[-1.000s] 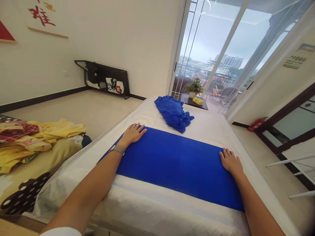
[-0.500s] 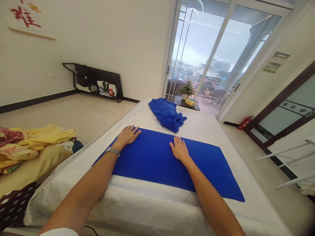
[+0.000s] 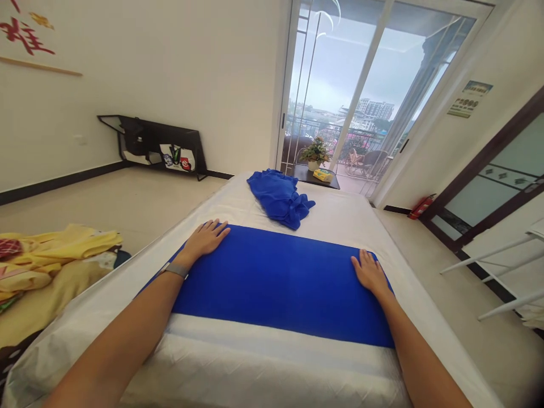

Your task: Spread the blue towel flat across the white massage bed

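A blue cloth (image 3: 280, 283), folded into a long flat rectangle, lies across the near part of a bed with a pale cover (image 3: 221, 334). My left hand (image 3: 207, 238) rests flat and open on its far left corner, a watch band on the wrist. At the far right corner my right hand (image 3: 370, 272) lies palm down, fingers stretched out. Both forearms cover the short ends of the cloth in part. Beyond the far edge sits a crumpled blue cloth (image 3: 280, 198), apart from both hands.
Yellow clothes (image 3: 63, 249) are heaped left of the bed. Past its far end stands a dark small table (image 3: 300, 173) with a potted plant (image 3: 315, 153) and a yellow packet (image 3: 323, 175). A black rack (image 3: 170, 141) is by the wall; white metal bars (image 3: 505, 292) stand right.
My right hand has slid right across the cloth, from its middle to the far right corner. My left hand stays at the left corner. The view has shifted slightly.
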### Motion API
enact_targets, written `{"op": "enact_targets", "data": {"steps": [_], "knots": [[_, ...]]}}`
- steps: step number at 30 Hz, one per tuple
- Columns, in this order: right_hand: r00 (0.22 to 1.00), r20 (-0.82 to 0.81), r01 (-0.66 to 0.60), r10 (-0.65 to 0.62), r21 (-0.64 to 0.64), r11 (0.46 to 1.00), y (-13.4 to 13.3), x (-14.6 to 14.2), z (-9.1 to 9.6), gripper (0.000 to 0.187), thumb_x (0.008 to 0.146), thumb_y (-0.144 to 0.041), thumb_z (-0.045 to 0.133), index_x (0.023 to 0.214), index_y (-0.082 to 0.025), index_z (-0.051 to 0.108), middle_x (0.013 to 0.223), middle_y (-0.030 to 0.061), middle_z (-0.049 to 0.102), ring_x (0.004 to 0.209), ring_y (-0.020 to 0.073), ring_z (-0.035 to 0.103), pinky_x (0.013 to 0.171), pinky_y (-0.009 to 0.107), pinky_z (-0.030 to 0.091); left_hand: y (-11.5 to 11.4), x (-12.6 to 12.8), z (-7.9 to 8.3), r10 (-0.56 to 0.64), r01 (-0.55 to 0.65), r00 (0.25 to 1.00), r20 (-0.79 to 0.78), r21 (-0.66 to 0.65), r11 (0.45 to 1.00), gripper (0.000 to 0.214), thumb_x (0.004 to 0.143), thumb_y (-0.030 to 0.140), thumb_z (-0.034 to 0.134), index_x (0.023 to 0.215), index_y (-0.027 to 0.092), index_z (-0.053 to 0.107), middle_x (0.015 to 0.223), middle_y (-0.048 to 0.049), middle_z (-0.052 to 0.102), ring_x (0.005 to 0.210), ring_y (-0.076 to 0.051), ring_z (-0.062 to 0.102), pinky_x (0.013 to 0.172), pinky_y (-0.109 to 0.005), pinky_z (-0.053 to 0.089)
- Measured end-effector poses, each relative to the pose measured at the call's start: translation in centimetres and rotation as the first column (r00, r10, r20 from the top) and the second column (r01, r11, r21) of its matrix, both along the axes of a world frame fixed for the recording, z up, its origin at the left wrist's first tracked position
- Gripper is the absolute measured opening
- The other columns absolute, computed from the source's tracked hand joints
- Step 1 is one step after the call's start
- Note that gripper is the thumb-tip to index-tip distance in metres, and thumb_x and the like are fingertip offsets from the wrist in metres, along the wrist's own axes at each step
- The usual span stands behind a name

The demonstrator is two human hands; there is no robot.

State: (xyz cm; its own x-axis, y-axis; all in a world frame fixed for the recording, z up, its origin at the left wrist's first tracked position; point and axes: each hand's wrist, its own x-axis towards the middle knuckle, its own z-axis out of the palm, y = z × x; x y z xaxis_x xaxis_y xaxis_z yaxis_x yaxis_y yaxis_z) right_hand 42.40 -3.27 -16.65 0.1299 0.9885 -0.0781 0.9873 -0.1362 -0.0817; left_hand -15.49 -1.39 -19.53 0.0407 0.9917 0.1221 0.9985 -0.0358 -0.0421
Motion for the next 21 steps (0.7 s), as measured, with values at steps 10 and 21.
{"op": "enact_targets", "data": {"steps": [10, 21], "knots": [[0.996, -0.041, 0.086, -0.085, 0.024, 0.996, 0.2, 2.5, -1.0, 0.079, 0.104, -0.055, 0.012, 0.165, -0.006, 0.015, 0.172, 0.0082, 0.013, 0.159, 0.0226, 0.009, 0.128, 0.045, 0.01, 0.0, -0.3, 0.3, -0.009, 0.007, 0.999, 0.041, 0.062, 0.998, 0.06, 0.105, 0.042, 0.024, 0.155, 0.017, 0.045, 0.161, -0.0142, 0.043, 0.153, -0.029, 0.033, 0.123, -0.048, 0.03], [0.992, -0.084, 0.1, -0.097, 0.037, 0.994, -0.5, 2.0, -0.2, 0.077, 0.104, -0.053, 0.011, 0.165, -0.006, 0.015, 0.172, 0.0068, 0.013, 0.159, 0.0219, 0.01, 0.128, 0.043, 0.008, -2.1, 10.4, 3.1, -0.191, 0.169, 0.979, 0.073, 0.239, 0.956, 0.067, 0.104, 0.05, 0.02, 0.148, 0.01, 0.051, 0.156, -0.0177, 0.049, 0.148, -0.027, 0.042, 0.123, -0.044, 0.03]]}}
